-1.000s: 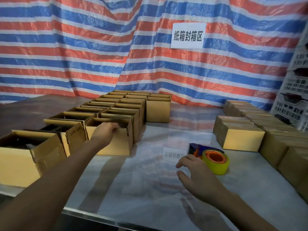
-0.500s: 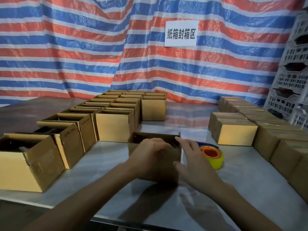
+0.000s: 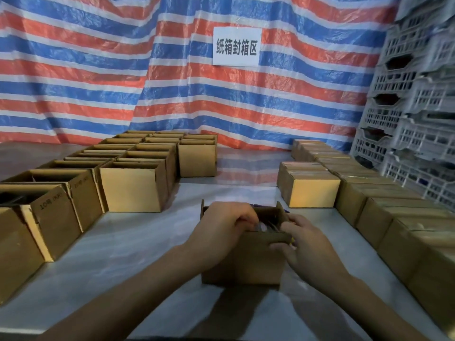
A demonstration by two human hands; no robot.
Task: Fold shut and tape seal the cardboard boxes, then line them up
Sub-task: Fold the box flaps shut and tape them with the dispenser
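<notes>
An open cardboard box (image 3: 256,262) stands on the table right in front of me, its flaps up. My left hand (image 3: 221,227) curls over the box's left top edge with fingers on a flap. My right hand (image 3: 302,239) grips the box's right near corner, thumb on the front flap. Something pale shows inside the box between the hands. The tape dispenser is hidden behind the box and my right hand.
Several open boxes (image 3: 133,188) stand in rows at the left. Several closed boxes (image 3: 310,190) line the right side. White plastic crates (image 3: 416,114) are stacked at far right. A striped tarp with a white sign (image 3: 236,46) hangs behind the table (image 3: 138,242).
My left hand pulled one open box from the left rows to the table's middle in front of me. Both hands then came onto its top flaps, and the tape dispenser went out of sight.
</notes>
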